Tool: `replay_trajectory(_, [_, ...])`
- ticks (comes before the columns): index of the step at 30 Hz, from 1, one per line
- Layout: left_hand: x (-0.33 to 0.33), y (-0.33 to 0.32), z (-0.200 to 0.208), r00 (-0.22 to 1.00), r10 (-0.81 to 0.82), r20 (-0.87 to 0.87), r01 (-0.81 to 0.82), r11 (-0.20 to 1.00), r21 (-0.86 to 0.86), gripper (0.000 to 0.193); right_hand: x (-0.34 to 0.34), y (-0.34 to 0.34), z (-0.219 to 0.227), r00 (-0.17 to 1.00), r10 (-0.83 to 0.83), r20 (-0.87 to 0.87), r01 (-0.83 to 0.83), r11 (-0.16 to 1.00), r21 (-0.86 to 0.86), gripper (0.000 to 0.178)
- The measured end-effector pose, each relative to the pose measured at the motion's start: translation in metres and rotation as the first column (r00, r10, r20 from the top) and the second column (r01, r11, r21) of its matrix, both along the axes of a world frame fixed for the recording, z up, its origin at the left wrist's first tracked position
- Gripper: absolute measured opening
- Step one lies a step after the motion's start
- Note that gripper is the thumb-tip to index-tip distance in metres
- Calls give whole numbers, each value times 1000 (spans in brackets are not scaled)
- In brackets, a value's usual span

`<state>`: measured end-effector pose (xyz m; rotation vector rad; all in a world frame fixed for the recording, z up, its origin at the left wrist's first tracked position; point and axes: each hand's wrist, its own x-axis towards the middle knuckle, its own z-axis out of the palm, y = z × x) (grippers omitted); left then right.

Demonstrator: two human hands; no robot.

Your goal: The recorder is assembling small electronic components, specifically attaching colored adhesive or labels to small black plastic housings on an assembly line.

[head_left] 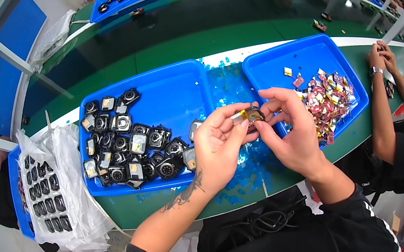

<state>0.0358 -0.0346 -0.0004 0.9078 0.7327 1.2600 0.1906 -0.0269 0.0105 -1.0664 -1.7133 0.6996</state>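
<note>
In front of me, between the two blue trays, both hands meet around a small dark smartwatch case (254, 114). A silver piece with yellow tape (240, 117) shows at its left side. My left hand (218, 150) is closed, pinching the case and that piece between thumb and fingers. From the other side, the thumb and fingertips of my right hand (290, 135) grip the case's edge. My fingers hide part of it. The left blue tray (181, 84) holds many black watch cases (123, 122). In the right blue tray (269, 63) lies a heap of small red and yellow-taped parts (330, 103).
Blue film scraps (243, 189) litter the green bench between the trays. Beyond runs a green conveyor belt (165, 40) carrying a few parts. At far left stands a plastic-wrapped tray of watch cases (49, 193). Co-workers sit on both sides; one's forearm (379, 105) rests at right.
</note>
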Motion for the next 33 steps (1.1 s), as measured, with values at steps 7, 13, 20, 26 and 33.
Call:
replay_trajectory(7, [-2, -1, -4, 997, 33, 69, -27, 996, -85, 26, -4, 4, -1, 998, 7, 60, -5, 1000, -22, 48])
replay_trajectory(13, [-2, 0, -6, 997, 55, 52, -47, 989, -143, 32, -7, 5, 2, 997, 14, 71, -5, 992, -126, 45])
replay_trajectory(20, [-11, 3, 2, 956, -96, 279, 157, 966, -204, 41, 7, 14, 14, 984, 73, -163, -127, 926, -356, 41])
replay_trajectory(26, [-15, 8, 0, 949, -90, 303, 161, 963, -217, 46, 7, 26, 20, 973, 151, -174, -211, 887, -411, 39])
replay_trajectory(33, [-2, 1, -12, 907, 393, -148, -342, 896, 285, 44, 6, 122, 43, 977, 212, -32, -201, 855, -478, 36])
